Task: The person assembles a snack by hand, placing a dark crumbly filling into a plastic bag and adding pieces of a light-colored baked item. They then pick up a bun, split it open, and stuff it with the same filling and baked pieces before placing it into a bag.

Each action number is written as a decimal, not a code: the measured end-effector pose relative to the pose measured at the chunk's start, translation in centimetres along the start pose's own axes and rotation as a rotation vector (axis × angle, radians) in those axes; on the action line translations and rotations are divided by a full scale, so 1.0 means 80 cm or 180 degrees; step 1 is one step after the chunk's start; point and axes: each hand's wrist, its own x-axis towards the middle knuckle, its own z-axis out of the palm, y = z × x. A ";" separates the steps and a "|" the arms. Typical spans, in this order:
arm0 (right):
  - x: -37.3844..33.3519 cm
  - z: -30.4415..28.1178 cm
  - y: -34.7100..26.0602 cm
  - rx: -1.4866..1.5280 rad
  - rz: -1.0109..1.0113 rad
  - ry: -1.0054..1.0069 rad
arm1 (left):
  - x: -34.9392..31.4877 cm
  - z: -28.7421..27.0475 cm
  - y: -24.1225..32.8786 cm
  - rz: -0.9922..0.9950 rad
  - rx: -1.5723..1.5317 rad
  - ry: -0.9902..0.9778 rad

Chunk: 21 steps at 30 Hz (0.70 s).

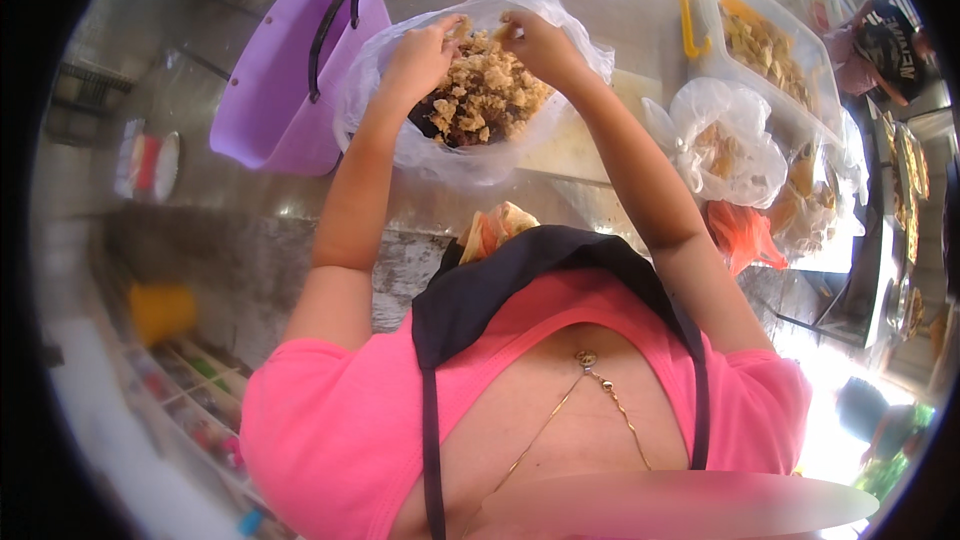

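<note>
A white translucent plastic bag stands on the table with its mouth spread wide. Inside it lies a heap of crumbly tan pieces over darker brown bits. My left hand reaches over the heap's far left side, its fingers bent together. Opposite it, my right hand is closed in a pinch over the far right side. Something tan shows at the fingertips of both hands, too small to name. The two hands are a little apart.
A purple basket with a black handle stands left of the bag. To the right are a clear plastic bin of tan pieces, a knotted clear bag and a red bag. Another person is at the far right.
</note>
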 end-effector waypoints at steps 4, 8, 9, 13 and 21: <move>-0.006 -0.004 -0.009 -0.0620 0.0096 -0.0148 | -0.001 -0.008 0.015 -0.0138 0.0012 -0.0277; -0.019 -0.005 -0.012 -0.1127 -0.0212 0.0132 | -0.009 -0.009 0.035 0.0045 0.0182 -0.0162; -0.019 -0.006 -0.011 -0.1157 -0.0151 0.0085 | -0.009 -0.007 0.038 -0.0008 0.0190 -0.0078; -0.020 -0.012 0.002 -0.1140 -0.0298 -0.0064 | -0.006 0.004 0.033 0.0053 0.0286 -0.0007; -0.028 -0.005 0.013 -0.1148 -0.0625 0.0511 | 0.003 0.029 0.048 0.0152 0.0171 0.0230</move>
